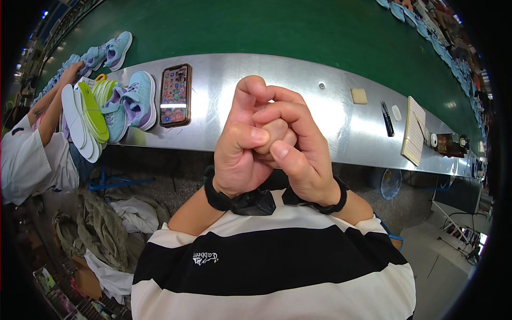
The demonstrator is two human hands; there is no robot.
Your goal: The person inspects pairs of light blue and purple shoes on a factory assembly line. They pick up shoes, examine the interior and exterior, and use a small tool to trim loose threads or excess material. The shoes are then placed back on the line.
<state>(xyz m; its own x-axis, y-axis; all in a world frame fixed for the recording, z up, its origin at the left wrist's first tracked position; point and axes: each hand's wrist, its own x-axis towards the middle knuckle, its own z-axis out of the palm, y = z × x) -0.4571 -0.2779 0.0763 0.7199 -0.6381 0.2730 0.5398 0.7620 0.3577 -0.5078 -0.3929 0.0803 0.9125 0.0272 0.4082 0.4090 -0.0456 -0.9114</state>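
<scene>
My left hand (239, 144) and my right hand (306, 144) are pressed together above the near edge of the metal table (213, 74). The fingers of both are bent and closed against each other, with the two thumbs nearly meeting in front. I see no object between them, though the inside of the clasp is partly hidden. A black band circles each wrist. Left of my hands, a phone (176, 96) with a lit screen lies on the table. Beside it stand light-blue and lilac sneakers (140, 101), next to white insoles (74, 117) and lime-green insoles (92, 111).
Past the table runs a green surface (213, 26), with shoes along its left side. On the table's right are a yellowish pad (359, 96), a black pen-like tool (387, 118), a notebook (413, 130) and a dark bottle (450, 145). A co-worker's arm (53, 101) reaches among the shoes.
</scene>
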